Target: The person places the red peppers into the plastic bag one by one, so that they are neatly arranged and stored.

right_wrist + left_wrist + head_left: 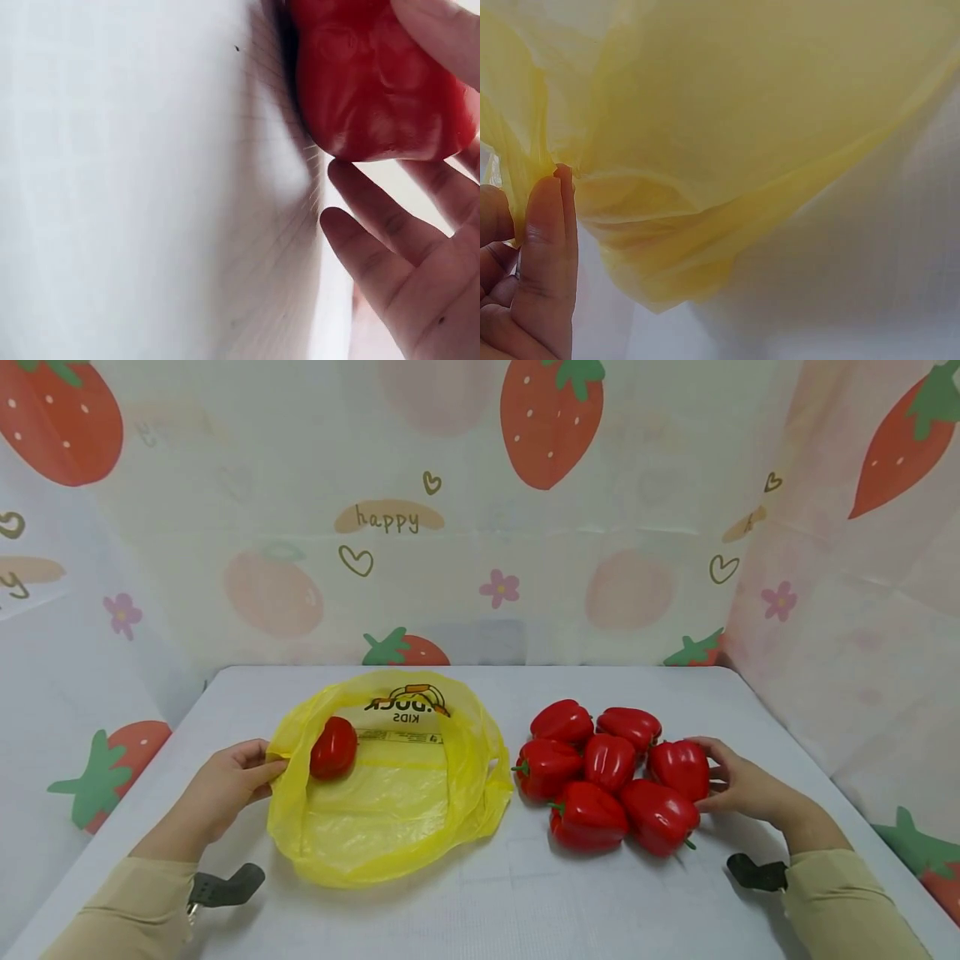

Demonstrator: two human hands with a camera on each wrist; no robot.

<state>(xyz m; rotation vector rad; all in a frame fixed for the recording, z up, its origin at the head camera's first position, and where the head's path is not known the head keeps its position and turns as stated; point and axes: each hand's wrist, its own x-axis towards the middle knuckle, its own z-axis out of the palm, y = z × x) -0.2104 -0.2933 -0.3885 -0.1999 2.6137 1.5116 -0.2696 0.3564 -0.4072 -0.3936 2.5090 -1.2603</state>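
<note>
My left hand (234, 785) pinches the left rim of a yellow plastic bag (390, 860) between thumb and fingers; the left wrist view shows the gathered film (536, 142) at the fingertips. The bag lies with its mouth spread wide toward me. One red bell pepper (333, 747) sits inside, at the left. On the right, my right hand (750, 781) holds the rightmost red bell pepper (678, 768) of a cluster. In the right wrist view, the thumb lies over that pepper (375, 82) and the fingers reach along its side, the lower ones stretched out.
Several more red bell peppers (609, 762) lie close together just right of the bag. They rest on a white-covered table (510, 910). Strawberry-printed curtains (465, 585) enclose the back and both sides. Dark wrist mounts (228, 887) stick out by both sleeves.
</note>
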